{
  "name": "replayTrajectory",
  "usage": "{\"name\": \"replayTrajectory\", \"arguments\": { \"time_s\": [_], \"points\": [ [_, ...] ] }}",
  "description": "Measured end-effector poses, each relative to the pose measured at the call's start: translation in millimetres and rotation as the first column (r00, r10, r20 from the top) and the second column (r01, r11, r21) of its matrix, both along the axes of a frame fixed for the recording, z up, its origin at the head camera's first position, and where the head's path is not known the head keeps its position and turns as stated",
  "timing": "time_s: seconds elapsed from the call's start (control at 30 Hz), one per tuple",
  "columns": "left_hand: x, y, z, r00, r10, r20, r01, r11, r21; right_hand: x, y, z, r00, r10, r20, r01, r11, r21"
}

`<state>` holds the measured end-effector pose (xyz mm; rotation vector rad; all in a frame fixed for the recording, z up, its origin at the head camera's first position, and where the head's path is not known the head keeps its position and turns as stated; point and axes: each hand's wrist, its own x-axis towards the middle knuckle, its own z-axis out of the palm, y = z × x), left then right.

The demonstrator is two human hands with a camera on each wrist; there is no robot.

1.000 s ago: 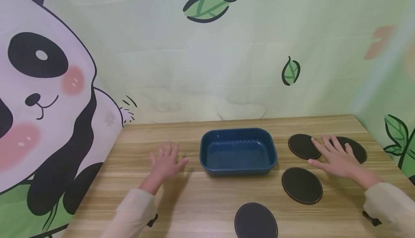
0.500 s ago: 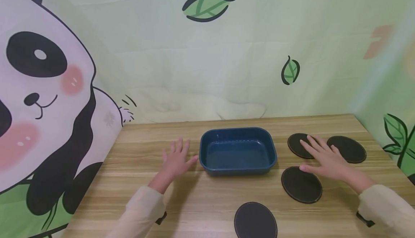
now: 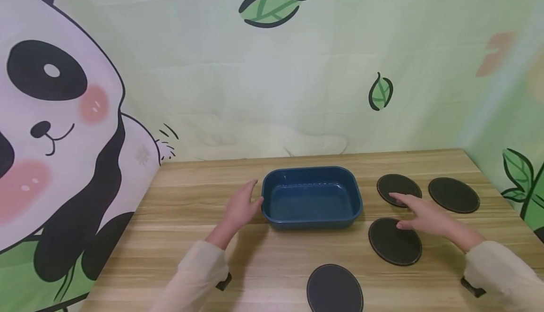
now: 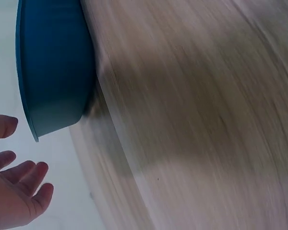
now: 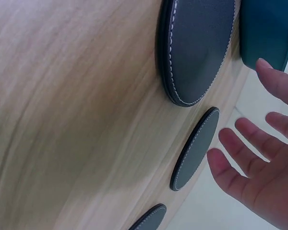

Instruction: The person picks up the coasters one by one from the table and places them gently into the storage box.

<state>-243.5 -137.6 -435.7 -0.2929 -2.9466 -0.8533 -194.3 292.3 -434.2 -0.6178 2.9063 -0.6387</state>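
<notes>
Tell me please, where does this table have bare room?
Bare table lies between its left edge and the left grip, and in front of the blue dish, left of the nearest black disc. Crowded: right of the dish, with three more discs and the right grip.

Near coaster (image 3: 335,288) cut off at btm of head view. R hand (image 3: 429,215) hides pt of left far coaster (image 3: 395,185) & bit of mid coaster (image 3: 393,246). L hand (image 3: 241,207): some fingers hidden in head view, palm cropped in L wrist view, as is dish (image 3: 312,201). Panda (image 3: 51,118) (left), L sleeve (image 3: 196,274) & R sleeve (image 3: 501,269) run off-frame. Table (image 3: 272,260) blurry in wrist views.
</notes>
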Motion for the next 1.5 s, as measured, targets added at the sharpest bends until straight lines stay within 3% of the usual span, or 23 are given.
{"name": "replayTrajectory", "arguments": {
  "time_s": [0.33, 0.57, 0.7, 0.93, 1.07, 1.27, 1.5],
  "points": [
    [-6.5, 7, -2.0, 0.996, 0.075, 0.057, -0.084, 0.983, 0.166, -6.2, -1, -6.2, 0.986, 0.011, 0.169, 0.005, 0.995, -0.099],
    [-11.5, 10, -10.0, 0.989, 0.108, 0.096, -0.130, 0.956, 0.264, -13.3, 1, -14.8, 0.978, 0.044, 0.203, -0.019, 0.992, -0.123],
    [-13.8, 11, -13.0, 0.981, 0.115, 0.156, -0.166, 0.916, 0.365, -17.5, 1, -20.4, 0.973, 0.055, 0.224, -0.029, 0.993, -0.118],
    [-16.5, 10, -14.0, 0.944, 0.095, 0.316, -0.261, 0.799, 0.542, -22.1, -1, -25.9, 0.960, 0.060, 0.274, -0.024, 0.991, -0.133],
    [-18.4, 8, -14.5, 0.932, 0.062, 0.357, -0.275, 0.764, 0.584, -23.4, -3, -27.4, 0.956, 0.048, 0.289, -0.012, 0.992, -0.124],
    [-21.1, 6, -15.1, 0.918, 0.033, 0.396, -0.292, 0.733, 0.615, -25.7, -3, -27.7, 0.956, 0.049, 0.289, -0.011, 0.991, -0.130],
    [-21.3, 6, -13.7, 0.911, 0.021, 0.412, -0.293, 0.737, 0.610, -28.7, -2, -29.9, 0.951, 0.047, 0.304, -0.014, 0.994, -0.111]
  ]
}}
